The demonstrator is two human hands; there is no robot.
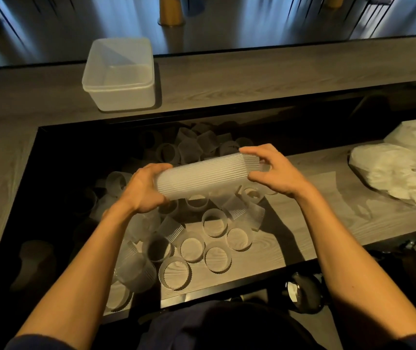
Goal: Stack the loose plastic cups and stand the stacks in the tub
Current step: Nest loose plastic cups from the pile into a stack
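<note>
Both hands hold one long stack of cups [201, 175] on its side, above the table [307, 223]. The left hand [146, 189] curls round the stack's left end, and the right hand [273, 173] pinches the right end between thumb and fingertips, where a cup base shows. Closest to the person, loose cups [175, 274] stand mouth up on the pale wood of the table, touching or just beside one another. Others lie tipped beneath the stack, and more are heaped in the dark recess behind it. At the right, well apart from the cups, a crumpled white plastic bag [393, 173] lies on the same surface. Farther back, a translucent square tub [123, 94] stands upright on a raised wooden ledge [277, 72].
</note>
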